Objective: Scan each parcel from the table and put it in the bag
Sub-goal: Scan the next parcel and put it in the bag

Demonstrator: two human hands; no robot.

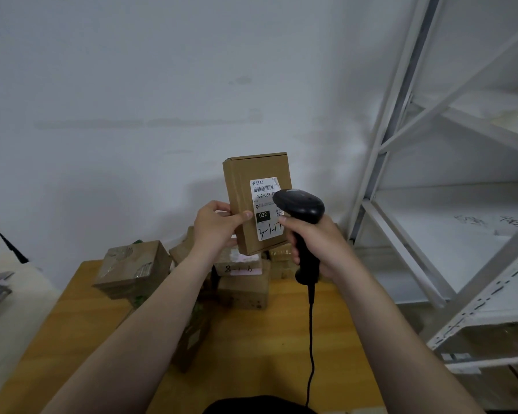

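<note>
Cardboard parcel (left hand) faces right hand's scanner.

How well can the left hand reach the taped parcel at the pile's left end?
Not yet, probably: the left hand grips the labelled box, raised above the table. The taped parcel itself lies uncovered, so the way looks open once that hand is free.

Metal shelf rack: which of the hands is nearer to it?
Right. The right hand, gripping the scanner, is just left of the rack; the left hand, holding the parcel, is farther left.
</note>
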